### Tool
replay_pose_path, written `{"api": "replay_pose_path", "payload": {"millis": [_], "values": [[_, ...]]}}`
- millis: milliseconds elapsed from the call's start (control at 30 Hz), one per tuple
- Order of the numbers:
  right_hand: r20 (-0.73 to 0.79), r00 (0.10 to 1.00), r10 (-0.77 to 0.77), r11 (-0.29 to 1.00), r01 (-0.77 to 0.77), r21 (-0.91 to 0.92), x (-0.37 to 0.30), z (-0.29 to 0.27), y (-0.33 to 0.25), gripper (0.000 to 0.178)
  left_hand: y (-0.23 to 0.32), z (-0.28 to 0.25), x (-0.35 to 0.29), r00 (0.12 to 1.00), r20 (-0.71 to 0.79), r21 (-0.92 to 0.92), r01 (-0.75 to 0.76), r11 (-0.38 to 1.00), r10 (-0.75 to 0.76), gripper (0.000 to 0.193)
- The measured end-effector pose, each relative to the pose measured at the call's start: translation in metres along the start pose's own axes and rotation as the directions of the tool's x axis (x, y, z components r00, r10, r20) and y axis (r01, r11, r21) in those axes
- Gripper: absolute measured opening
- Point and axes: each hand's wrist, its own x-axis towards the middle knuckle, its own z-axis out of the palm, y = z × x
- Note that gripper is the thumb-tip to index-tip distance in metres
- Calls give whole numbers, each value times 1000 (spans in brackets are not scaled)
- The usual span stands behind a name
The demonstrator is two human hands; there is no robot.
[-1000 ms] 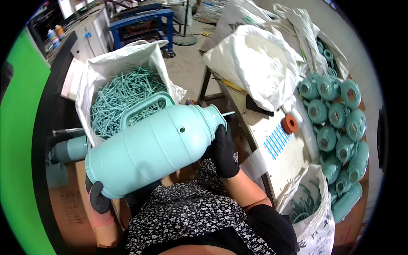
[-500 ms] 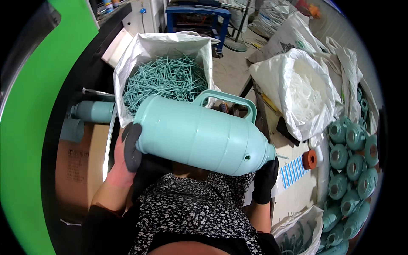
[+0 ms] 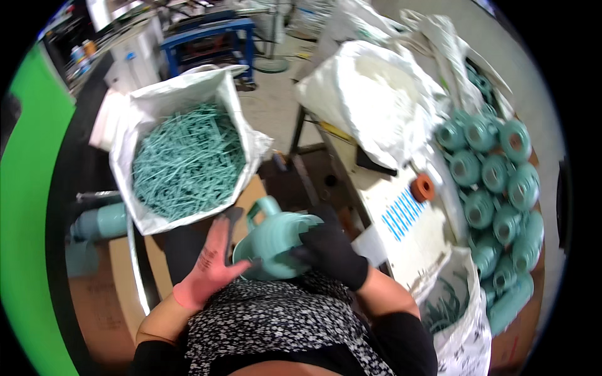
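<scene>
A teal thermos flask (image 3: 276, 238) stands foreshortened at my lap, its looped handle at the upper left. Motion smears its outline. My left hand (image 3: 215, 254), in a pink glove with grey fingertips, holds the flask's left side between spread fingers and thumb. From the right, my right hand (image 3: 332, 249) in a black glove closes over the flask's neck end and hides part of it. Whether a thin stick pokes from the neck cannot be made out.
A white sack (image 3: 128, 169) of thin teal sticks stands ahead left. On the right bench (image 3: 407, 238) are a sack of white rings (image 3: 389, 106), an orange roll (image 3: 423, 187) and a blue-printed label sheet (image 3: 402, 213). Several teal flasks (image 3: 495, 172) stand beyond.
The flask has swung from lying crosswise to pointing away from the lap, and is lower. Both hands have come closer together. The view has shifted right.
</scene>
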Motion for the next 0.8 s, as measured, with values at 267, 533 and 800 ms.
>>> {"api": "replay_pose_path", "payload": {"millis": [267,533,800], "values": [[-97,798,-594,804,590,-76,56,-20,-19,31,29,-16,18,976,-212,142,-10,990,40,85],[-408,910,-82,482,-322,-815,73,-140,290,19,22,-84,49,740,-480,614,-101,783,472,63],[-556,828,-73,712,-347,-610,76,-143,253,14,12,-74,21,778,-523,449,-97,888,349,68]]}}
